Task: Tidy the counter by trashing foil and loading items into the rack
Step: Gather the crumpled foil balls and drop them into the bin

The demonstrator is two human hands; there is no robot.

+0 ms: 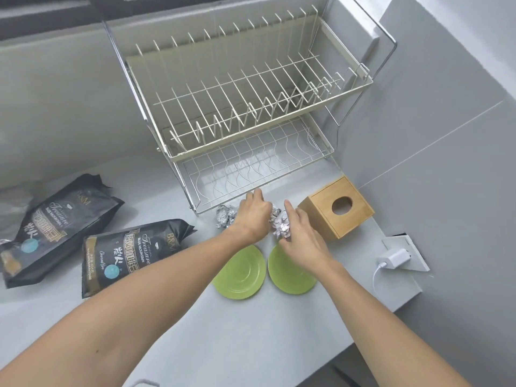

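My forearms stretch over the grey table, past two green plates waiting for the rack. My right hand curls around a crumpled foil ball; my left hand cups over more foil beside it (grip hidden), presumably gathering both for the trash.

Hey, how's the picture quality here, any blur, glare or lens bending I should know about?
Head view: soft, even light with only faint shadows under the arms; wide-angle bending curves the dish rack frame and wall edges; the crumpled foil between the left hand and right hand glints brightly; the far left edge looks smeared; the green plates are sharp.
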